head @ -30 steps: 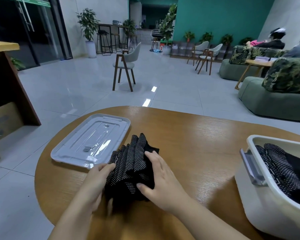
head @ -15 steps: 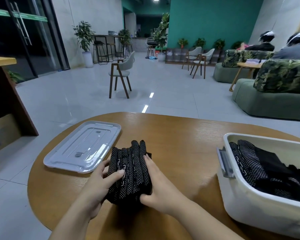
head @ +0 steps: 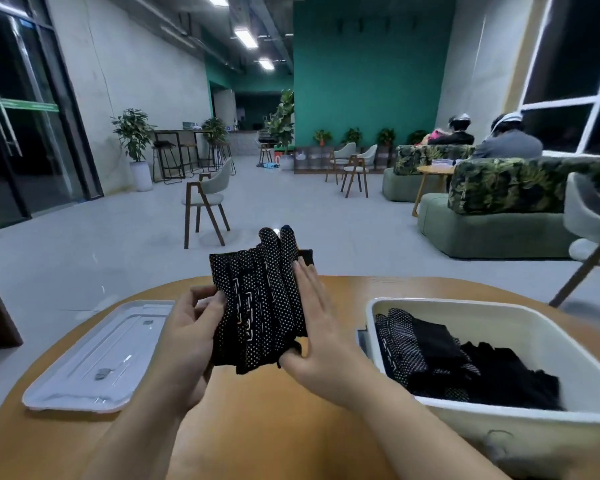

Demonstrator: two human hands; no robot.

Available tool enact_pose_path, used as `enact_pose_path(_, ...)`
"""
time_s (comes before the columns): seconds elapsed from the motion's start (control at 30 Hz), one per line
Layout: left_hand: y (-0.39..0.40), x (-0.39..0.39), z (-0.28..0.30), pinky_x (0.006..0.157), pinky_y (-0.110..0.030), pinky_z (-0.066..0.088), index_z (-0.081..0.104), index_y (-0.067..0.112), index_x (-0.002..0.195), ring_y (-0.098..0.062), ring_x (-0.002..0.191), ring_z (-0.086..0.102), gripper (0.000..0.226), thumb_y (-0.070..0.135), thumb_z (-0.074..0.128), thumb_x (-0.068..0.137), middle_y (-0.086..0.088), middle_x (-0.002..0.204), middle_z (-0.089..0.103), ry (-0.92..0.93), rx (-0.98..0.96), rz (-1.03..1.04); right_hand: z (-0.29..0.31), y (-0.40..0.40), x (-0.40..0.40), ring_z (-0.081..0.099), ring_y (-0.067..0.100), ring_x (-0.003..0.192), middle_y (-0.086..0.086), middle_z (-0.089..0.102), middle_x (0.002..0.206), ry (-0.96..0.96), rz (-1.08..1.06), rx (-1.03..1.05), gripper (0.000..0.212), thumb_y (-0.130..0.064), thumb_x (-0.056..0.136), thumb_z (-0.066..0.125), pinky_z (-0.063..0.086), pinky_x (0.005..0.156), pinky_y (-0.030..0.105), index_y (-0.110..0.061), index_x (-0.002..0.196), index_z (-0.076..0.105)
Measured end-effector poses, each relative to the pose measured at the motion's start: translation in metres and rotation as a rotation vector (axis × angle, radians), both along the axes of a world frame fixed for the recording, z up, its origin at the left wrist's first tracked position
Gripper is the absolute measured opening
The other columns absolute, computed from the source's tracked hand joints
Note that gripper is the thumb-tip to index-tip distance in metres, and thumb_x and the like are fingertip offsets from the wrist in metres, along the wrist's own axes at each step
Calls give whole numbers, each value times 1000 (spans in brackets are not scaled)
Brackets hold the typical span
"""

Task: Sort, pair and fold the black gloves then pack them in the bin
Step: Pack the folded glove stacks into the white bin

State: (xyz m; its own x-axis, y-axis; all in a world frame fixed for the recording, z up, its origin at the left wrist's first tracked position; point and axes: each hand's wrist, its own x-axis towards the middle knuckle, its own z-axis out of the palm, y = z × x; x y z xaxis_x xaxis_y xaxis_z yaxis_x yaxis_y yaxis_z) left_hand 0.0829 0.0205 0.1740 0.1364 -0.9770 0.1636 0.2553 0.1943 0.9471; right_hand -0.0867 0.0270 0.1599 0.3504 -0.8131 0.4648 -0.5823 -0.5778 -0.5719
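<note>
Gripping gloves [head: 260, 303], left hand [head: 191, 327], right hand [head: 317, 327] flat

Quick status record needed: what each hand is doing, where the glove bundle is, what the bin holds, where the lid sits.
left hand: grips the bundle's left edge
right hand: flat fingers press its right side, thumb under the bottom edge
glove bundle: held upright above the table, fingertips up
bin: right of the hands, black gloves already inside
lid: flat on the table, left

Your only view comes from the head camera. It looks forward and slightly down, close over the table [head: 291, 427] and your hands.
</note>
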Motion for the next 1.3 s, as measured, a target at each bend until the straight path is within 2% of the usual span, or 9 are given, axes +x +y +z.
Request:
enact_pose_path(0.2, -9, -88, 28, 56, -36, 45, 56, 22, 105, -25, 67, 61, 17, 20, 40, 99, -9, 82, 67, 4, -50, -258, 29, 19, -82, -24, -10, 135, -37, -24, 140, 46, -236, -79, 95, -24, 83, 58, -5, 116, 20, -42, 136, -19)
enact_pose_path(0.37, -1, -166, 34, 75, -41, 48, 57, 14, 114, -31, 96, 61, 34, 11, 34, 90, -17, 107, 67, 160, 41, -606, 28, 45, -153, -19, -9, 138, -26, -12, 150, 31, -483, -51, 94, -29, 74, 51, -3, 115, 16, -35, 144, -12)
enact_pose_path(0.5, 1, -221, 30, 69, -35, 46, 56, 15, 114, -27, 90, 60, 37, 20, 29, 90, -15, 111, 66, 223, 147, -729, 31, 66, -199, -22, -15, 132, -36, -14, 141, 65, -609, -12, 95, -19, 79, 56, -10, 105, 6, -33, 148, -7)
enact_pose_path(0.67, 0, -272, 19, 94, -44, 41, 62, 20, 119, -35, 114, 57, 47, 32, 25, 92, -14, 120, 64, 209, 240, -848, 38, 81, -234, -20, -8, 137, -30, -7, 147, 114, -717, 53, 93, -17, 79, 55, 0, 119, 30, -35, 149, -4)
enact_pose_path(0.77, 11, -293, 16, 81, -39, 48, 73, 32, 91, -22, 86, 71, 55, 42, 20, 96, -6, 94, 74, 188, 240, -898, 37, 85, -246, -21, -5, 138, -26, -12, 152, 165, -773, 119, 93, -18, 78, 52, 6, 119, 40, -35, 149, -6)
enact_pose_path(0.93, 1, -307, -12, 73, -39, 46, 22, 47, 143, -17, 82, 72, 60, 70, 14, 89, 6, 101, 72, 228, 318, -875, 30, 89, -256, -20, 0, 140, -22, -14, 154, 231, -807, 231, 92, -20, 78, 50, 5, 119, 42, -33, 150, -7)
enact_pose_path(1.1, -3, -313, -18, 82, -39, 45, 52, 29, 126, -25, 103, 66, 62, 64, 13, 93, -4, 119, 66, 193, 413, -899, 23, 82, -252, -23, 5, 141, -19, -19, 154, 302, -830, 314, 91, -21, 80, 47, 3, 118, 48, -31, 149, -11)
enact_pose_path(1.2, -6, -313, -24, 76, -9, 44, 41, 9, 140, -30, 127, 46, 54, 40, 17, 103, -3, 134, 50, 133, 377, -833, 19, 76, -247, -23, 8, 141, -16, -18, 155, 365, -825, 307, 91, -20, 79, 48, 1, 116, 49, -29, 150, -10)
enact_pose_path(1.3, -11, -317, -32, 93, -31, 44, 56, 18, 129, -28, 116, 58, 64, 52, 11, 99, -6, 125, 62, 15, 416, -899, 12, 71, -244, -23, 10, 141, -13, -18, 155, 438, -811, 302, 91, -21, 80, 48, 0, 115, 50, -27, 150, -9)
